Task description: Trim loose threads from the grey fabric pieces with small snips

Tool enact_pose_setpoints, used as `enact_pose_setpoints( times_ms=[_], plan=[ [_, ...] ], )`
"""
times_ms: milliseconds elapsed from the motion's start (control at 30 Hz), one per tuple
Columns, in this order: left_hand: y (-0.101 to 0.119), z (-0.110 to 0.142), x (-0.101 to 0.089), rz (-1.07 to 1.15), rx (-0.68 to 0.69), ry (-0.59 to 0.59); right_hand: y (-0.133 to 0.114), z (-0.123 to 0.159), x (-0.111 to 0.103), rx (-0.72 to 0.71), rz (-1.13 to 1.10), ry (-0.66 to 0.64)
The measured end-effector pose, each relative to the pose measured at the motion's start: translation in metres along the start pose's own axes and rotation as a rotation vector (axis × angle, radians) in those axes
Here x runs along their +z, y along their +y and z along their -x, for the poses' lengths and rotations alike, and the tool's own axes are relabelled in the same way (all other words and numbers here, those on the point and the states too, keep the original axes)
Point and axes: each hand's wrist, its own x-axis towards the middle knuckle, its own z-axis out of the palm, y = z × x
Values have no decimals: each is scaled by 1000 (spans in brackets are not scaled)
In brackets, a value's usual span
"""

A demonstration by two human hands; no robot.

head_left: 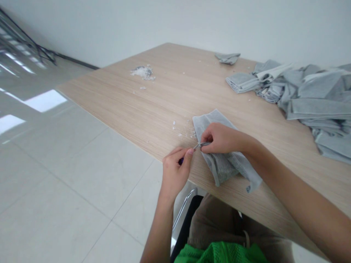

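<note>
My left hand (176, 166) is closed near the table's front edge, around a small tool with a dark purple end (180, 161). A thin metal-looking tip (196, 146) sticks out past the thumb and meets the cloth; the rest of the tool is hidden in my fingers. My right hand (219, 138) pinches a folded edge of a light grey cloth piece (211, 118). That cloth lies crumpled on the table under my right hand and wrist, its lower corner (253, 179) spread toward me. The two hands are close together, fingertips nearly meeting.
Grey folded cloth pieces (315, 98) are heaped at the right of the wooden table (153, 120). Another grey piece (227, 58) lies at the back. White scraps (144, 72) form a small pile at the far left, with loose bits (174, 124) near my hands. A wall stands behind.
</note>
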Motion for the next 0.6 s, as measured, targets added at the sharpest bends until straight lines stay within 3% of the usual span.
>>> enact_pose_setpoints(
  times_ms=[267,600],
  plan=[
    [-3,0,-9,-14,62,-37,-1,9,2,18,-74,24],
    [6,-4,-4,3,78,-92,0,13,1,-2,-62,34]
  ],
)
